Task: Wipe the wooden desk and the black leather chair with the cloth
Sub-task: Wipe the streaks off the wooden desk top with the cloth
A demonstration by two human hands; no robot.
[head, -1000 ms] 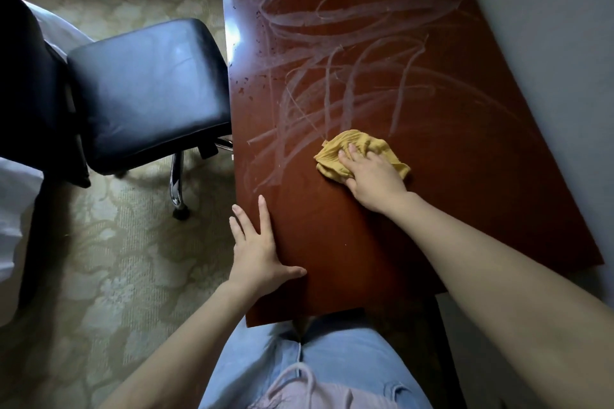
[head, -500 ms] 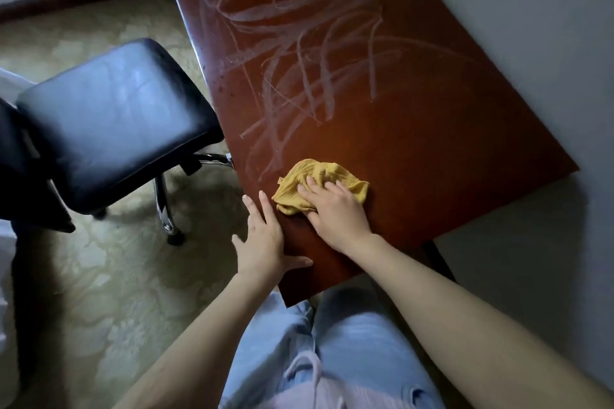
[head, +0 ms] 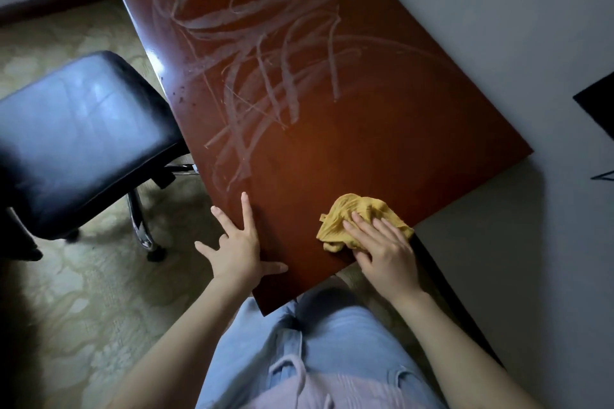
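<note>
The wooden desk [head: 382, 143] takes up most of the view, running from the person's waist at 6 o'clock up to 12 o'clock, its long right side against a pale wall [head: 498, 26]. Patterned carpet [head: 83, 292] covers the floor from 7 to 10 o'clock. The black leather chair [head: 79, 143] stands on it at 9 o'clock, its padded seat just beside the desk's left edge, one chrome leg [head: 141, 222] showing beneath. Light blue jeans [head: 332, 342] fill the bottom of the frame at 6 o'clock.

Pale, curving wipe streaks [head: 249, 43] cross the desk's far half, from the middle up to 12 o'clock; the near half is plain and reddish. A few dark specks [head: 181, 95] lie by the left edge, at 10 o'clock from the middle of the desk.

The left hand [head: 237, 249] lies flat on the desk's near left edge with fingers spread wide and thumb stretched out on the wood; it holds nothing. The right hand [head: 385, 249] presses down on the cloth [head: 352, 219] with fingers laid fairly straight across it, not curled round it. That crumpled yellow cloth sits on the desk at its near right corner, at 5 o'clock from the desk's middle, touching the near edge.
</note>
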